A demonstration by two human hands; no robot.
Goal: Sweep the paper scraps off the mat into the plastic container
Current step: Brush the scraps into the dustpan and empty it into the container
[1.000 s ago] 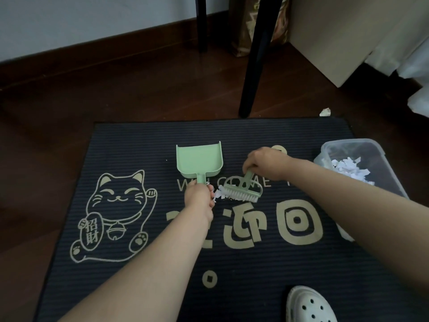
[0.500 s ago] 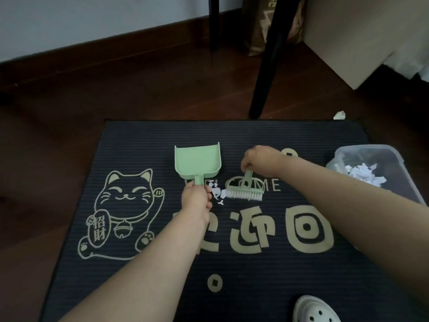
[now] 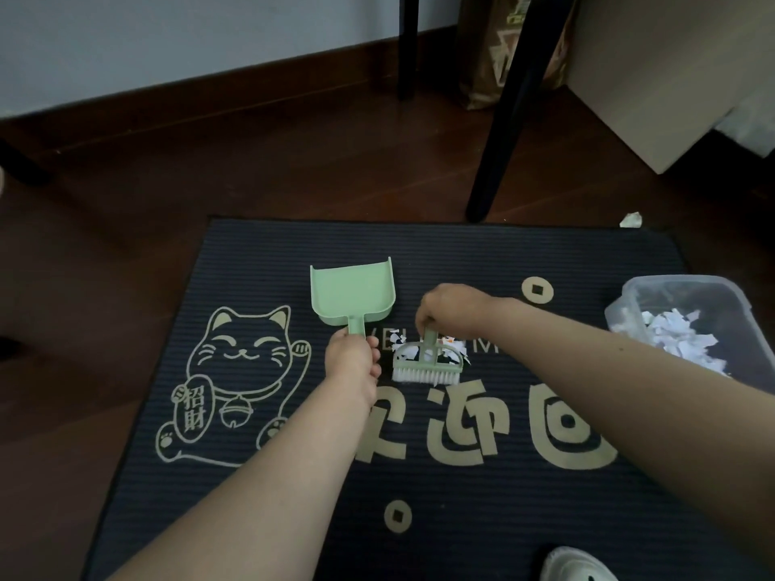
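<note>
A dark mat (image 3: 461, 253) with a cat drawing and pale lettering lies on the wood floor. My left hand (image 3: 352, 360) grips the handle of a green dustpan (image 3: 352, 293), whose empty scoop points away from me. My right hand (image 3: 455, 308) holds the handle of a green brush (image 3: 425, 364) with white bristles resting on the mat. A few paper scraps (image 3: 398, 339) lie just behind the brush, between it and the dustpan. The clear plastic container (image 3: 654, 287) stands at the mat's right edge with many white scraps (image 3: 675, 335) inside.
A black furniture leg (image 3: 499, 140) stands just beyond the mat's far edge, a second one (image 3: 407, 48) farther back. A stray paper scrap (image 3: 631, 220) lies on the floor past the far right corner. A white clog (image 3: 576, 564) rests at the mat's near edge.
The brush has shifted slightly right and toward me, so the scraps that lay at its left end now lie behind it. The dustpan has stayed in place in my left hand.
</note>
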